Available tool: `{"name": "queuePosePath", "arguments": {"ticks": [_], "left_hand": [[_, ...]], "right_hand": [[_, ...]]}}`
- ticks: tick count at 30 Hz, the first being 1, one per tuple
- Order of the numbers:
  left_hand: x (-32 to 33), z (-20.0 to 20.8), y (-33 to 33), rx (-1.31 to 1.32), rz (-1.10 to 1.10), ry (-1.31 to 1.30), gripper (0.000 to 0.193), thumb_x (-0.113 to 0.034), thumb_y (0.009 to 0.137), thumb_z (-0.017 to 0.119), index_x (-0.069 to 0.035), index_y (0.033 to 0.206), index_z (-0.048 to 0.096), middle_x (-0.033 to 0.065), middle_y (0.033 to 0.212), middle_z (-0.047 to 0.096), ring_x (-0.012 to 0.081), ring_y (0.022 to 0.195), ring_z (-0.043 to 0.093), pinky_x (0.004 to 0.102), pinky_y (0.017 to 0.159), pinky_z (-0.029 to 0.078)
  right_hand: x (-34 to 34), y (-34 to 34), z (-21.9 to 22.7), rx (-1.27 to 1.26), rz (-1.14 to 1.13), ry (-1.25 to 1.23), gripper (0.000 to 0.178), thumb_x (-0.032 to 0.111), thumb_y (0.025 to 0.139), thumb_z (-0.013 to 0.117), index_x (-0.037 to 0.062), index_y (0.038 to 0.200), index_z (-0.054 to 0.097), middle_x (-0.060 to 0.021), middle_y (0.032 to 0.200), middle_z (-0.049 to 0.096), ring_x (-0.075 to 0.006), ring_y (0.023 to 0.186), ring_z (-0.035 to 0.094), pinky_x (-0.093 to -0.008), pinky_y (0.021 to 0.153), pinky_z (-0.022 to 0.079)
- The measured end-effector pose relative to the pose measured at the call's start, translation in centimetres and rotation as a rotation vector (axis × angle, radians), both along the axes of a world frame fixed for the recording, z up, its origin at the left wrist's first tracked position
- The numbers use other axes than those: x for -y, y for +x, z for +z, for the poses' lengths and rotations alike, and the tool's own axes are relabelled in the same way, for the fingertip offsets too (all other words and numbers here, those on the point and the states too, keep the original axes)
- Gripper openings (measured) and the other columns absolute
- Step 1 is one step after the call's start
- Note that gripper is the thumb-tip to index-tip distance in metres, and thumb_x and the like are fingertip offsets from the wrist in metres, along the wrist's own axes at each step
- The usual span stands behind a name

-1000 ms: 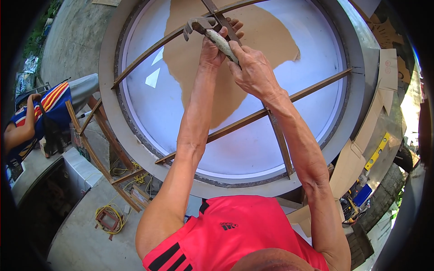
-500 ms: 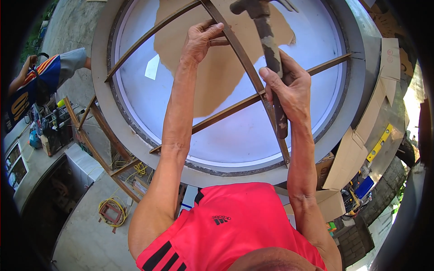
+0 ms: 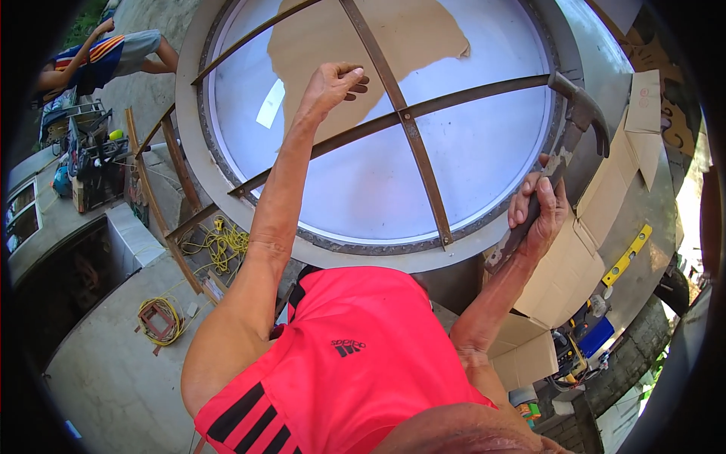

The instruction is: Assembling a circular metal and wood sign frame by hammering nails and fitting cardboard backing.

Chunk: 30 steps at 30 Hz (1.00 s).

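Observation:
My right hand [image 3: 541, 216] is wrapped round the worn, paint-flaked handle of a claw hammer [image 3: 578, 113]. In this view the hammer's head overlaps the right end of a brown metal cross bar [image 3: 484, 93]; whether they touch I cannot tell. Loosely bent, with nothing visible in its fingers, my left hand [image 3: 333, 89] hovers over the round frame, left of the crossing bars. These rusty bars meet at a bolt and span a large grey ring [image 3: 340, 256]. Behind them lie a whitish panel [image 3: 363, 189] and an irregular brown sheet [image 3: 310, 45].
A person [image 3: 113, 53] stands at the upper left, beside tools. Below are a rusty metal frame [image 3: 147, 189], coiled yellow cord [image 3: 219, 246] and a dark opening [image 3: 76, 287]. To the right lie cardboard [image 3: 563, 280], a yellow spirit level [image 3: 628, 256] and a blue box [image 3: 596, 337].
My right hand has swung the hammer right and down, from over the crossing to the ring's right rim. My left hand has come away from the bar. The person at upper left has shifted.

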<state>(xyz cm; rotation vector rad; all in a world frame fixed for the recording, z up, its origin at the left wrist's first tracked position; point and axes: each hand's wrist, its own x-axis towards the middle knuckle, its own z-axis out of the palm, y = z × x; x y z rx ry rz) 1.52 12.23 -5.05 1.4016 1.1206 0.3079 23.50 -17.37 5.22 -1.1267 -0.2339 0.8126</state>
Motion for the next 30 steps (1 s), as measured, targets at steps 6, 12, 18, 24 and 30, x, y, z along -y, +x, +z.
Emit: {"name": "queuePosePath", "arguments": {"ticks": [6, 12, 18, 24, 30], "left_hand": [[3.7, 0.4, 0.8, 0.051, -0.052, -0.061, 0.041, -0.030, 0.102, 0.055, 0.005, 0.121, 0.064, 0.0163, 0.109, 0.072, 0.0234, 0.094, 0.071, 0.0349, 0.079, 0.057], [4.6, -2.0, 1.2, 0.205, 0.072, -0.257, 0.038, -0.030, 0.100, 0.061, 0.003, 0.118, 0.066, 0.0121, 0.107, 0.072, 0.0188, 0.085, 0.071, 0.0304, 0.076, 0.056], [4.6, -1.4, 0.9, -0.005, -0.062, 0.002, 0.040, -0.028, 0.098, 0.060, 0.003, 0.124, 0.063, 0.0148, 0.109, 0.072, 0.0215, 0.096, 0.070, 0.0335, 0.081, 0.055], [10.2, 4.6, -5.0, -0.448, -0.071, 0.721, 0.039, -0.026, 0.092, 0.065, 0.003, 0.118, 0.069, 0.0142, 0.093, 0.075, 0.0165, 0.088, 0.072, 0.0298, 0.080, 0.054], [17.7, 20.8, -9.4, 0.035, 0.143, 0.975, 0.025, -0.020, 0.092, 0.072, -0.005, 0.112, 0.073, 0.0067, 0.087, 0.075, 0.0104, 0.072, 0.068, 0.0229, 0.067, 0.055]], "right_hand": [[7.0, 1.4, -1.4, -0.119, -0.020, 0.104, 0.039, 0.015, 0.099, 0.057, -0.0058, 0.131, 0.048, -0.0089, 0.079, 0.056, -0.0087, 0.041, 0.044, -0.0237, 0.033, 0.039], [12.0, -0.3, -3.5, -0.254, 0.014, 0.152, 0.037, 0.020, 0.101, 0.054, -0.0056, 0.127, 0.048, -0.0087, 0.080, 0.054, -0.0081, 0.039, 0.040, -0.0241, 0.032, 0.037], [14.2, -1.2, -6.6, -0.367, 0.058, 0.200, 0.034, 0.021, 0.103, 0.050, -0.0050, 0.125, 0.049, -0.0084, 0.081, 0.054, -0.0079, 0.042, 0.041, -0.0236, 0.034, 0.039], [14.9, 0.0, -8.8, -0.337, 0.115, 0.306, 0.033, 0.021, 0.103, 0.050, -0.0041, 0.124, 0.049, -0.0087, 0.082, 0.054, -0.0082, 0.044, 0.043, -0.0234, 0.035, 0.040], [16.2, 2.4, -9.8, -0.350, 0.172, 0.384, 0.035, 0.022, 0.102, 0.054, -0.0030, 0.127, 0.049, -0.0074, 0.083, 0.055, -0.0080, 0.045, 0.043, -0.0232, 0.036, 0.041]]}}
